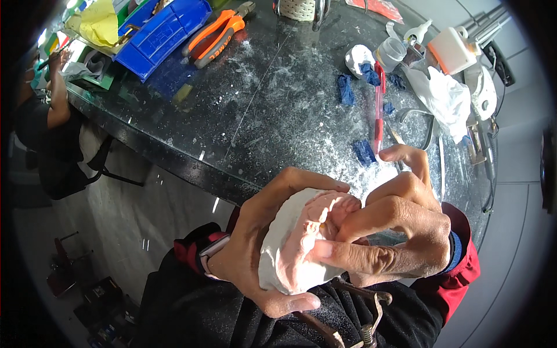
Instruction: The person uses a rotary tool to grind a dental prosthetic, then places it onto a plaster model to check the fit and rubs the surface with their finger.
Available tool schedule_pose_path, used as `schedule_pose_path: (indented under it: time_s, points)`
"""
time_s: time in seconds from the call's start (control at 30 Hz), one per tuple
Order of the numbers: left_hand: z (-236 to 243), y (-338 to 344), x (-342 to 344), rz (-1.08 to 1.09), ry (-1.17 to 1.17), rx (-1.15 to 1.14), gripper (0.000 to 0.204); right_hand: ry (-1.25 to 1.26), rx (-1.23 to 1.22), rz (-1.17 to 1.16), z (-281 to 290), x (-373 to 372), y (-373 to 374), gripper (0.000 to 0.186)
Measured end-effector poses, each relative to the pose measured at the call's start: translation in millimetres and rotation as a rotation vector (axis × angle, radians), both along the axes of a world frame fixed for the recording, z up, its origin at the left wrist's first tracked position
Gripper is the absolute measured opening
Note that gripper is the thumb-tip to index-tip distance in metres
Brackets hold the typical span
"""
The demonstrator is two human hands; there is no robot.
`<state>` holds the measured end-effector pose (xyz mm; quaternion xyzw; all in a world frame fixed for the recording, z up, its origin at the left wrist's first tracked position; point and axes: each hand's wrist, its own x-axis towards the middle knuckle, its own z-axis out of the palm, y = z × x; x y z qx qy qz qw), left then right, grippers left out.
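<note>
My left hand (pixel 243 243) is closed round a dental cast (pixel 277 255) with a thick white base and a pink upper part showing tooth shapes. My right hand (pixel 394 226) is curled over the cast's right side, thumb and some fingers pressed on the pink part, one finger raised toward the bench. What lies under those fingertips is hidden. A rusty metal frame with a spring (pixel 371 325) shows below the cast, over my dark clothing; whether it joins the cast I cannot tell.
The dark bench (pixel 220 145), dusted with white powder, bears orange-handled pliers (pixel 212 40), blue bins (pixel 162 40), a red pen (pixel 378 127), several blue scraps (pixel 364 152), white tissue (pixel 447 101) and small containers (pixel 391 52). Another person (pixel 49 133) sits at the left. A red chair (pixel 64 261) stands below.
</note>
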<state>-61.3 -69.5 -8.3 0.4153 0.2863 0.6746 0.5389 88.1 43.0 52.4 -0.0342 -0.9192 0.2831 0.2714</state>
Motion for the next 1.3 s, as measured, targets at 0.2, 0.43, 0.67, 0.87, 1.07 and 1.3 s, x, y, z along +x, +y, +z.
schedule_pose_path:
  time_s: [0.2,0.43,0.67,0.87,1.07,1.3]
  points:
    - [-1,0,-5,-0.020,0.056,0.018,0.085,0.193,0.000,-0.047,-10,-2,2,0.031]
    - [7,3,-3,-0.137,0.139,-0.016,0.097,0.319,-0.021,-0.017,-11,-1,9,0.036]
    - [1,3,0,-0.218,0.037,-0.010,0.095,0.315,-0.014,0.079,-16,0,13,0.076]
    - [2,4,0,-0.250,0.012,-0.029,0.096,0.213,0.015,0.150,-14,6,21,0.088]
    - [3,4,-2,-0.230,0.060,-0.041,0.101,0.213,0.059,0.168,-14,6,23,0.094]
    - [10,2,0,-0.134,0.061,-0.102,0.094,0.163,0.086,0.168,-10,6,24,0.103]
